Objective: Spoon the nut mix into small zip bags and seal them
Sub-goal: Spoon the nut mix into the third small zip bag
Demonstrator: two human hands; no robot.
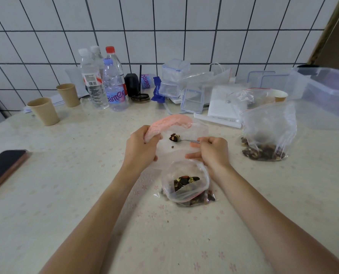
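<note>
My left hand (140,147) grips the pink zip edge of a small clear zip bag (181,127) and holds its mouth open above the table. My right hand (212,151) pinches the handle of a metal spoon (186,140). The spoon's bowl, loaded with dark nut mix (174,137), sits inside the open bag. One crumb lies lower in that bag. Just below my hands a second small zip bag (186,184) stands open on the table with nut mix in it. A larger clear bag of nut mix (267,133) stands at the right.
A phone (3,169) lies at the left table edge. Two paper cups (44,111) and several water bottles (105,82) stand at the back left. Clear plastic boxes (174,80), a white box (224,105) and a big lidded tub (326,91) crowd the back right.
</note>
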